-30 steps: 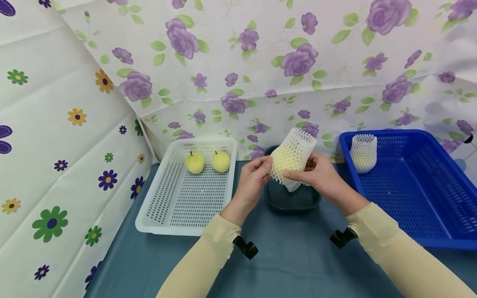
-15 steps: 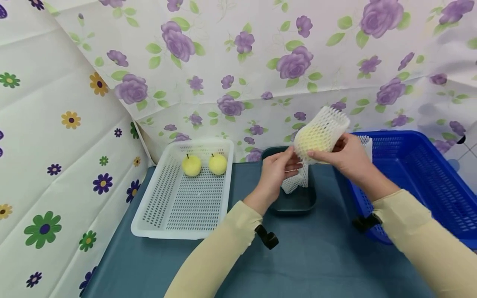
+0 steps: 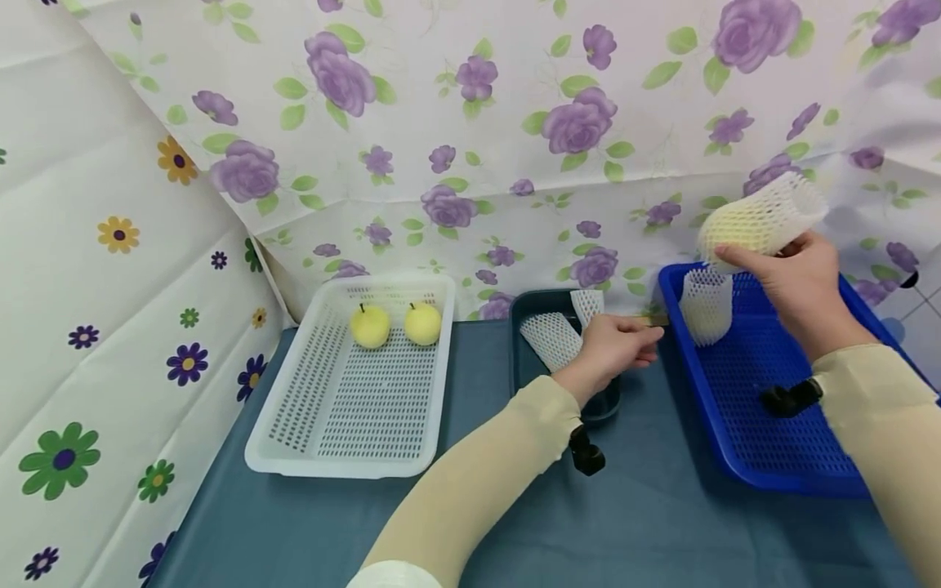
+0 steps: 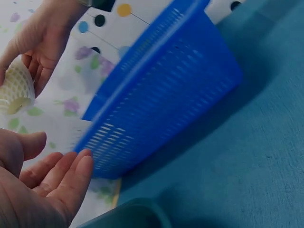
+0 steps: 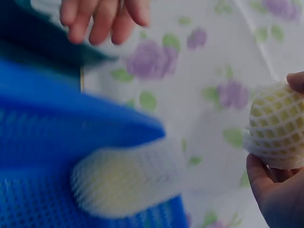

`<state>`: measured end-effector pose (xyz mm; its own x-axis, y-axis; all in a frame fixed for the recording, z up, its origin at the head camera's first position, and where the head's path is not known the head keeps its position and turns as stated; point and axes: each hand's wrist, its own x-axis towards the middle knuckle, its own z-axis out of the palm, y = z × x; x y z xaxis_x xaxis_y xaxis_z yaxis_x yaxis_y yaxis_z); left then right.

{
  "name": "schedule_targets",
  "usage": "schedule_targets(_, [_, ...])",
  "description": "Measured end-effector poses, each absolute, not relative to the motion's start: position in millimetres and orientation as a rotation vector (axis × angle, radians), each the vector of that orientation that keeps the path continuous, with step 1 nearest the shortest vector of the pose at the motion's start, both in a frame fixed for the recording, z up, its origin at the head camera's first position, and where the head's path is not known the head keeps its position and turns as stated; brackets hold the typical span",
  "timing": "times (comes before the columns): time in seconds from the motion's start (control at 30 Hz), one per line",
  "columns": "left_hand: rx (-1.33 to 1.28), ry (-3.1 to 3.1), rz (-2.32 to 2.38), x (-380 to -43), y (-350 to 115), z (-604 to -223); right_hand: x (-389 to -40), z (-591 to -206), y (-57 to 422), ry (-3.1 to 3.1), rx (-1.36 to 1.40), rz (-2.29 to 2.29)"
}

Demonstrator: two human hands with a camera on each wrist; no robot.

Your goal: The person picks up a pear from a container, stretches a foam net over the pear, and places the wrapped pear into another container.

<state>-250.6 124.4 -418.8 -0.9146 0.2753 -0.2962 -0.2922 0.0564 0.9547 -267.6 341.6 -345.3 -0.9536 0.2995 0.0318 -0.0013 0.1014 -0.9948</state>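
Observation:
My right hand (image 3: 804, 282) grips a yellow pear in a white foam net sleeve (image 3: 757, 220), raised over the back of the blue basket (image 3: 706, 408). In the right wrist view the netted pear (image 5: 278, 126) sits between thumb and fingers. Another netted pear (image 3: 706, 309) stands in the basket's back left corner, just below the held one. My left hand (image 3: 613, 347) is over the dark green tray (image 3: 520, 359), holding nothing, its fingers loosely bent in the left wrist view. White foam net sleeves (image 3: 551, 339) lie in that tray, partly hidden by the left hand.
On the left, a white basket (image 3: 434, 408) holds two bare yellow pears (image 3: 370, 327) near its back. All containers stand on a blue-green tabletop (image 3: 515, 506). Flowered sheets (image 3: 507, 163) hang behind and to the left.
My right hand has carried the netted pear rightward and up, from above the green tray to above the blue basket. The left hand has let go of it and shifted right.

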Motion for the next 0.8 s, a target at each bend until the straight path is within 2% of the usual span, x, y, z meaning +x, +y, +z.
schedule_targets(0.37, [-0.009,2.118,1.737,-240.6,152.6,-424.4,-275.4,-367.8,382.4,-2.299,-0.488,1.769])
schedule_targets(0.8, [0.004,2.067,1.864,-234.9,159.5,-444.4,-272.0,-392.6,405.7,-2.594,-0.697,1.539])
